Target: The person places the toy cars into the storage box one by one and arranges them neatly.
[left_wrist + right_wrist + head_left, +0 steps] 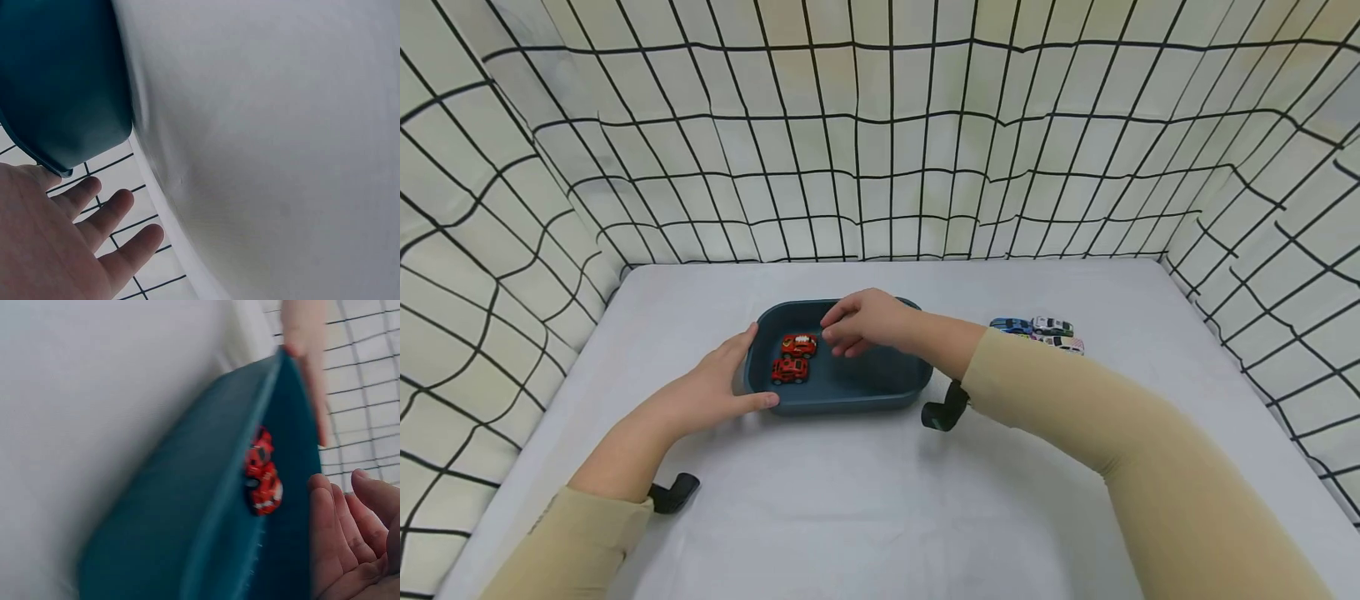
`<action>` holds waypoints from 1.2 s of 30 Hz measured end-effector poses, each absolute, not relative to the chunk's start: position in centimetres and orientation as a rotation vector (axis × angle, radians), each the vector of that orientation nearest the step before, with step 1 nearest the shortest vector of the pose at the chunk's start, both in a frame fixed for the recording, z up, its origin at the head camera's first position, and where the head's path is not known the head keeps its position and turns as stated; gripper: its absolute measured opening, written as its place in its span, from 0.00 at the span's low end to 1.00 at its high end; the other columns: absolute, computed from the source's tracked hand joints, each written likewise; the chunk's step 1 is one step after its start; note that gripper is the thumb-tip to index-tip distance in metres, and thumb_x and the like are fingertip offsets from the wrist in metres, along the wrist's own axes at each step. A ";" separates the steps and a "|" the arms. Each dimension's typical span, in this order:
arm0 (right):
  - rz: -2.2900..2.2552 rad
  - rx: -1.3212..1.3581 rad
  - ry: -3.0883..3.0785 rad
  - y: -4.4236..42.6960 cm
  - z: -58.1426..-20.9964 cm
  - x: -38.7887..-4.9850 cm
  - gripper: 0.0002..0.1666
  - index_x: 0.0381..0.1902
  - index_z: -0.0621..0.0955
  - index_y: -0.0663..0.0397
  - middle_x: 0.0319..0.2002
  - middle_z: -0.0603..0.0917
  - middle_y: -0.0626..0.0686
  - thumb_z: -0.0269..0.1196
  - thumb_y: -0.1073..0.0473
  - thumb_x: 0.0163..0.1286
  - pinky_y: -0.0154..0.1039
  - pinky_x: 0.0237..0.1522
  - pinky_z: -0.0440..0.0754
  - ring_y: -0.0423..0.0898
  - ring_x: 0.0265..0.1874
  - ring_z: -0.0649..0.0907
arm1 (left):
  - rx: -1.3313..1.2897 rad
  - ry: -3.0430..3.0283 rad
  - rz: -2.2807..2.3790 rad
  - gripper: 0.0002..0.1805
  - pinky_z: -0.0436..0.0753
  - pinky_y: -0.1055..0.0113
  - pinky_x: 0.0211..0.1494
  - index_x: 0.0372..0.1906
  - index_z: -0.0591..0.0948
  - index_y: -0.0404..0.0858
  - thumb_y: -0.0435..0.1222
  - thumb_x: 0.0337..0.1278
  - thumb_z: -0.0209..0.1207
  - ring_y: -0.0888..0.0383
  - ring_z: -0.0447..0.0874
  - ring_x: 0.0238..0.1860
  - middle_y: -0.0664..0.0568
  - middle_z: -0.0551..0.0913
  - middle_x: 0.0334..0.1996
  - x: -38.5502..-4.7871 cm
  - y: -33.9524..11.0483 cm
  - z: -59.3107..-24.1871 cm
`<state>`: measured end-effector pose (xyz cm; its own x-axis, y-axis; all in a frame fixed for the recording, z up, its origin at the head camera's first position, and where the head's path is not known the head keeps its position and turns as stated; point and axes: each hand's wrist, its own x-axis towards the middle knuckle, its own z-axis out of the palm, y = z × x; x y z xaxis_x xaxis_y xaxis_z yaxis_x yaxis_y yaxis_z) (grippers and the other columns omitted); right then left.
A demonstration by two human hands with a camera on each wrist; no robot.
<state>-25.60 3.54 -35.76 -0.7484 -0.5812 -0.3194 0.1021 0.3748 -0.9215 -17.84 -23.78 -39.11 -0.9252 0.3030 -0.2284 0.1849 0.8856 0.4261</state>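
cars [790, 371] in tray [865, 383], right hand [867, 322] above

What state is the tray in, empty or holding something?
Holding something: two red cars sit in the tray, toward its left end in the head view; the rest, where visible, is bare.

The left hand [713, 383] spreads round one end of a dark blue tray [850, 406]. The right hand [874, 320] hangs over the tray, fingers loosely bent. Two red toy cars [790, 371] stand inside, between the hands. Right of the right hand, more toy cars [1052, 326] cluster on the white desk [820, 508], partly behind the sleeve [1060, 392].
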 end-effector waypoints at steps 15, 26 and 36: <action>-1.340 -0.280 2.272 15.0 -33.3 -26.7 0.22 0.57 0.82 0.50 0.49 0.84 0.62 0.68 0.51 0.68 0.42 0.46 0.86 0.52 0.42 0.86 | 0.369 2.775 0.577 0.68 0.55 0.33 0.70 0.80 0.35 0.40 0.70 0.49 0.60 0.33 0.44 0.76 0.34 0.46 0.78 -17.9 -23.8 -39.1; -1.149 -0.188 2.414 27.3 -36.0 -26.1 0.30 0.65 0.77 0.55 0.53 0.82 0.61 0.63 0.46 0.72 0.44 0.53 0.82 0.52 0.46 0.83 | 0.371 2.771 0.571 0.70 0.55 0.33 0.70 0.80 0.36 0.39 0.73 0.47 0.59 0.33 0.44 0.76 0.34 0.46 0.78 -17.7 -23.8 -38.9; -0.933 -0.217 2.602 30.6 -37.1 -26.5 0.30 0.63 0.80 0.53 0.45 0.82 0.59 0.62 0.42 0.71 0.49 0.41 0.80 0.54 0.40 0.79 | 0.381 2.768 0.598 0.69 0.55 0.33 0.70 0.80 0.36 0.39 0.71 0.48 0.60 0.33 0.44 0.76 0.34 0.46 0.78 -17.7 -23.7 -38.9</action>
